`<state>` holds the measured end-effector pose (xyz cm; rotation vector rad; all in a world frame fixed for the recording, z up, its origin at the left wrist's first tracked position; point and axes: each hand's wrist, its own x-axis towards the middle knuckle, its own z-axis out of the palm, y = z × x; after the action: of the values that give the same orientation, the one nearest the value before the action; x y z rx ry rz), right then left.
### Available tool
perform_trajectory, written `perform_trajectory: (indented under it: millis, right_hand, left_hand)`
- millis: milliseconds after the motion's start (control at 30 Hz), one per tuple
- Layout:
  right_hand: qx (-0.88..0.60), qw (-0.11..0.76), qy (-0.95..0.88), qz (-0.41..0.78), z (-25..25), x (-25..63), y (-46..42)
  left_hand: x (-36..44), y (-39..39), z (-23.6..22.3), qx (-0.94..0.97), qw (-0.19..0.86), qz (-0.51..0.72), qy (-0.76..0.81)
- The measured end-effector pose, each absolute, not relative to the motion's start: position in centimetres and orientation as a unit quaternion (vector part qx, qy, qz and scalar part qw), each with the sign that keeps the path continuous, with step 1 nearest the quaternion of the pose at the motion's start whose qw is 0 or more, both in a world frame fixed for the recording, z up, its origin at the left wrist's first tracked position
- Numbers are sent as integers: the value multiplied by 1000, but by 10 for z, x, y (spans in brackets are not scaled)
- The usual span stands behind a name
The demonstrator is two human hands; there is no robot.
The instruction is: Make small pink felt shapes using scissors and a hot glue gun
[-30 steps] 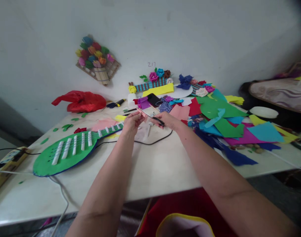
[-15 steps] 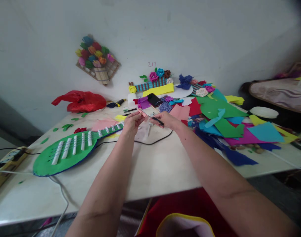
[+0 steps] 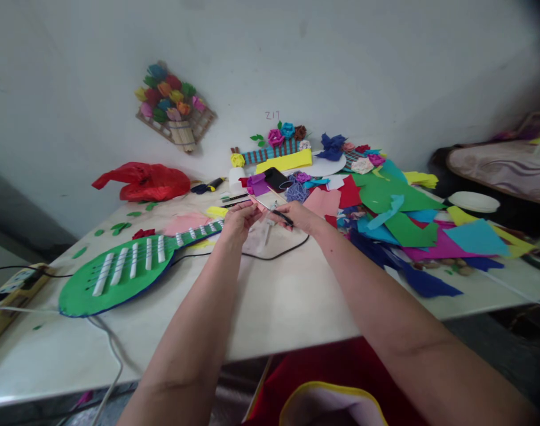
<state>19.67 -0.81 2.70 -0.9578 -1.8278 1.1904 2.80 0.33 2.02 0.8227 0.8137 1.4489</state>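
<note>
Holding scissors (image 3: pixel 284 218) in right hand (image 3: pixel 298 216), paper (image 3: pixel 258 205) in left (image 3: pixel 240 219)

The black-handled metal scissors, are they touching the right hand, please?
Touching: the head view shows the right hand's fingers gripping the black-handled metal scissors by their handle.

Head-worn view, forward and down, mid-distance

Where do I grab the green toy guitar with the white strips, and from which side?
Maybe take the green toy guitar by its narrow neck, close to the round body, from the edge nearest you: fingers under, thumb on top. The neck is slim, while the body is wide and lies flat on the pale table. Mind the thin black cable beside it.
</note>
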Motion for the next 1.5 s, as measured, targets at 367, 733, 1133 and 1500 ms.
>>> perform_trajectory:
  millis: [367,733,1133,1500]
  right_hand:
    - [-373,371,-704,478,25,196,-7]
    - [-367,384,-703,473,22,195,-5]
    - [-369,371,-696,492,25,196,-7]
    - [-366,383,-697,483,23,195,-6]
  left_hand:
    - [29,2,21,352,603,626,346]
    - [31,-1,21,361,604,620,347]
    - [29,1,20,375,599,619,342]
    - [31,-1,21,375,599,614,352]
